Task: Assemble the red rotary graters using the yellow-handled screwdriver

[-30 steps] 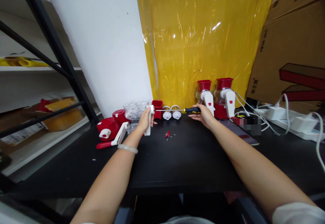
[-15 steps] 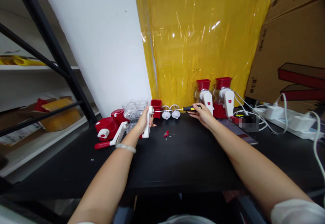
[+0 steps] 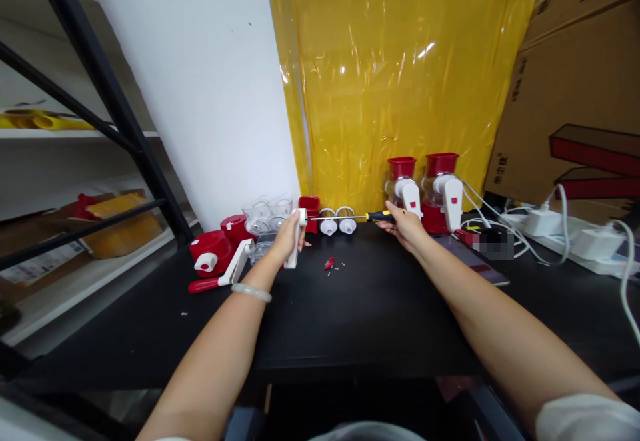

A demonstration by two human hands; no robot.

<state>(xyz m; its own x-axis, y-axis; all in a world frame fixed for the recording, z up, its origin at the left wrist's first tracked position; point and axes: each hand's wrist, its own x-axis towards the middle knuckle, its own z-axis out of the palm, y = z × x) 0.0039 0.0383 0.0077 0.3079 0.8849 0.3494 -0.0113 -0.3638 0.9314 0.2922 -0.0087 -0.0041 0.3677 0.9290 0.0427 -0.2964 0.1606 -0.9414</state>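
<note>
My left hand [image 3: 284,238] is closed round a white plastic crank handle [image 3: 297,236], held upright on the black table [image 3: 350,314]. My right hand [image 3: 406,224] grips the black and yellow handle of a screwdriver [image 3: 373,216]. Its thin shaft runs level to the left, and the tip meets the top of the white handle. A small red part and tiny screws [image 3: 330,264] lie on the table between my hands.
Red and white grinder parts [image 3: 215,258] and clear cups [image 3: 265,213] sit at the left. Two white round caps [image 3: 338,225] and two assembled red grinders [image 3: 430,191] stand at the back. Chargers and white cables [image 3: 565,234] lie right. A metal shelf [image 3: 95,134] stands left.
My right hand's grip has shifted a little along the screwdriver handle. The left hand and the white handle have stayed put. The camera wobbled slightly.
</note>
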